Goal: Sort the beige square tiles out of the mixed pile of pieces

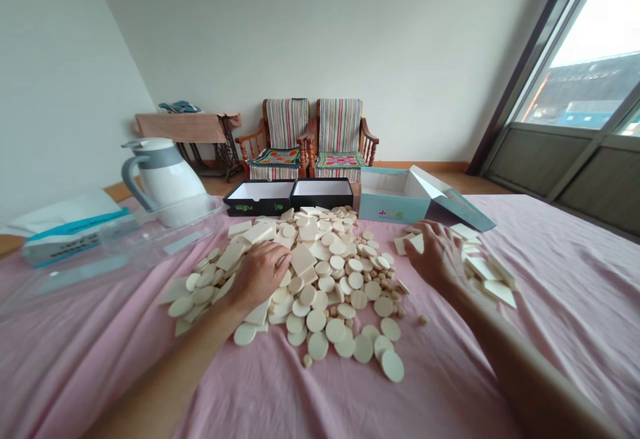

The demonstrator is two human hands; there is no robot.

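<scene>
A large heap of cream-coloured flat discs, square tiles and small beads (pixel 325 285) covers the middle of the bed. My left hand (pixel 257 275) lies palm down on the heap's left part, its fingers curled over the pieces. My right hand (pixel 435 255) rests at the heap's far right, with spread fingers touching a cream square tile (pixel 416 243). Just right of that hand lies a smaller stack of cream square tiles (pixel 485 275). Neither hand clearly lifts a piece.
Pink bedsheet (pixel 125 372) lies under everything. Along its far side stand two open black boxes (pixel 260 197) and a pale teal box (pixel 395 202). To the left are a clear plastic container (pixel 160 235) and a white jug (pixel 165 175). Two wooden armchairs (pixel 285 135) stand beyond.
</scene>
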